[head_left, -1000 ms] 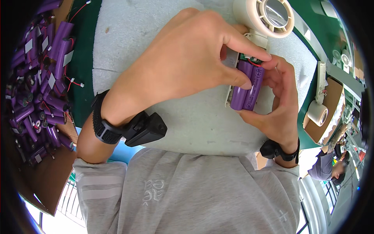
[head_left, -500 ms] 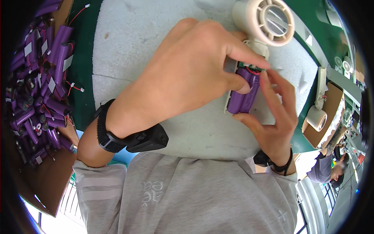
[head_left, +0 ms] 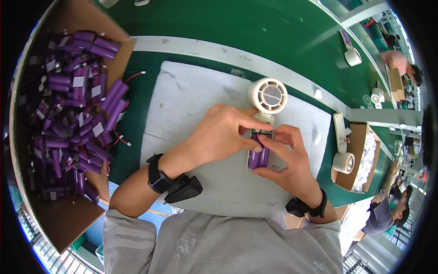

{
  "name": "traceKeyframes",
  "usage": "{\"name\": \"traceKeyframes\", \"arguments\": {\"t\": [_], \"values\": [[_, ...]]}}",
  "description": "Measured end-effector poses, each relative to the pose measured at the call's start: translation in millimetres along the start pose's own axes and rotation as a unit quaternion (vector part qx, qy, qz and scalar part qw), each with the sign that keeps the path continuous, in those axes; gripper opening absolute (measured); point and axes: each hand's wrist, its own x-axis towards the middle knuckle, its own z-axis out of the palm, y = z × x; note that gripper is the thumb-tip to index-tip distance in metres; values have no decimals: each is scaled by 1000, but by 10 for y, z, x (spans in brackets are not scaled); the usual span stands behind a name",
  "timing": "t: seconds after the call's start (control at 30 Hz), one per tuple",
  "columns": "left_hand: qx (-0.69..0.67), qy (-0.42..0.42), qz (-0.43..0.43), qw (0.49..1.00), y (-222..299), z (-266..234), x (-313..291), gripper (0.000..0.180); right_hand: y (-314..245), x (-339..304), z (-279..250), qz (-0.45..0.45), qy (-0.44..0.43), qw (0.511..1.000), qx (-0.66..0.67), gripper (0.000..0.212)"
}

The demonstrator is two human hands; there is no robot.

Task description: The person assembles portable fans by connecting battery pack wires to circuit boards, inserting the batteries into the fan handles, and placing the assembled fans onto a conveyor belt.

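Observation:
A cream handheld fan (head_left: pixel 269 96) lies on the white foam pad, its round head pointing away from me and its handle opened toward me. A purple two-cell battery pack (head_left: pixel 258 158) sits in the handle, with a bit of green circuit board and red wire at its upper end. My left hand (head_left: pixel 221 134) grips the handle from the left, thumb on the pack and index finger by the board. My right hand (head_left: pixel 292 157) closes on the pack from the right, its thumb at the lower end and its index finger near the wires. The fingertips hide part of the wiring.
A cardboard box (head_left: pixel 116 23) heaped with purple battery packs (head_left: pixel 82 132) stands at the left. The foam pad (head_left: pixel 191 91) rests on a green table (head_left: pixel 228 18). At the right, another fan (head_left: pixel 343 163) lies by a smaller carton (head_left: pixel 360 176). Other people sit farther right.
The view has pulled back, so the fan and hands look smaller and more of the table shows. My right index finger has shifted left across the pack's upper end.

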Motion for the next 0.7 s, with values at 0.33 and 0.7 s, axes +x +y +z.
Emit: {"name": "traceKeyframes", "arguments": {"t": [0.33,0.7], "values": [[-25,7,23,999,-31,20,12,51,-75,-14,92,4,29,992,-121,73],[49,123,95,987,-249,66,56,26,-546,1127,-428,-11,35,995,-96,40]]}}
